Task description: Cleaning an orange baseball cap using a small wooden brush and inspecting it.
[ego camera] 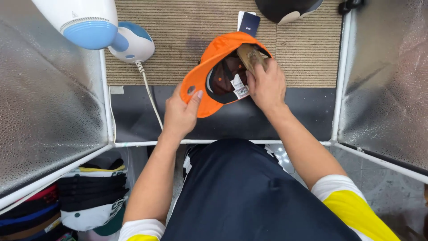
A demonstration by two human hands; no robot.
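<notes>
Orange cap [209, 76] held upside down over the bench [249, 118], both hands on it.

Head view: left hand [180, 114] pinches the brim, fingers [196, 96] closed on its edge, likely to steady the cap and keep the opening facing up. Right hand [266, 85] grips a brown wooden piece [249, 56] pushed inside the crown, fingers wrapped shut around it. White-and-blue steamer [96, 27] sits well left of the left fingers, its cord [149, 96] trailing past them.
</notes>
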